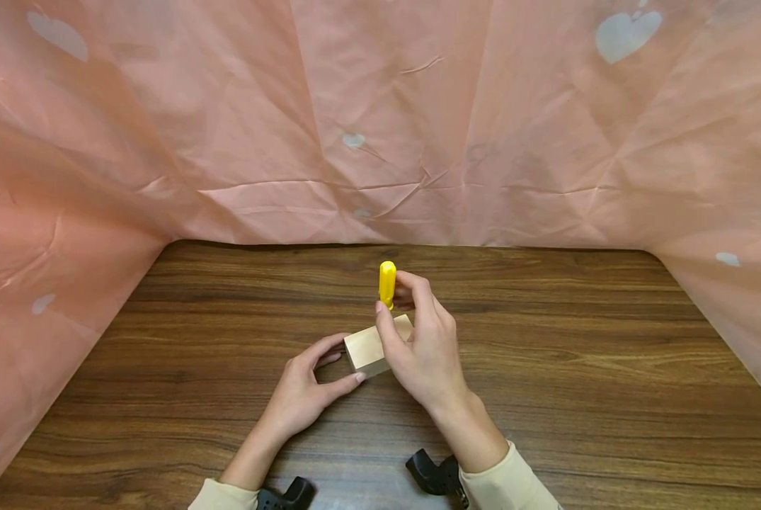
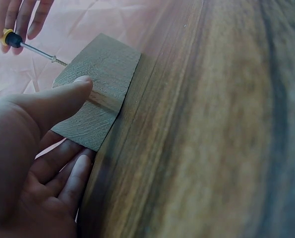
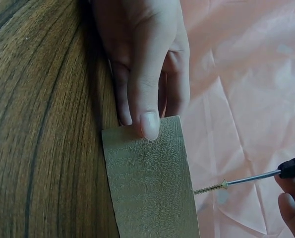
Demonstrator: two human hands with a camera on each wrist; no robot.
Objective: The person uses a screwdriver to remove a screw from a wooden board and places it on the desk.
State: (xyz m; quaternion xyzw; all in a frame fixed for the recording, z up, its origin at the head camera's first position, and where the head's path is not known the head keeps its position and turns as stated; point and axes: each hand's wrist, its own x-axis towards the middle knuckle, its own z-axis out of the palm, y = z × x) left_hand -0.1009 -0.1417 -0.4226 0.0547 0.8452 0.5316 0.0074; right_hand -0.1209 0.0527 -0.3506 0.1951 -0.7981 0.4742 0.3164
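A pale wooden block (image 1: 364, 348) lies on the table, held at its left end by the left hand (image 1: 300, 389), thumb on the near face and fingers behind. Above the block, the right hand (image 1: 427, 354) pinches the yellow handle of a screwdriver (image 1: 387, 283) between thumb and fingers. The screwdriver stands upright, its black collar and metal shaft (image 3: 251, 177) showing in the right wrist view. Its tip meets the head of a threaded screw (image 3: 210, 189), whose point is at the block's top face. In the head view the right hand hides the screw.
The brown wood-grain table (image 1: 578, 354) spreads around the hands. Pink cloth with white hearts (image 1: 380, 106) hangs along the table's back and both sides. Black wrist-worn devices (image 1: 432, 473) sit by both cream sleeves (image 1: 510, 485) at the near edge.
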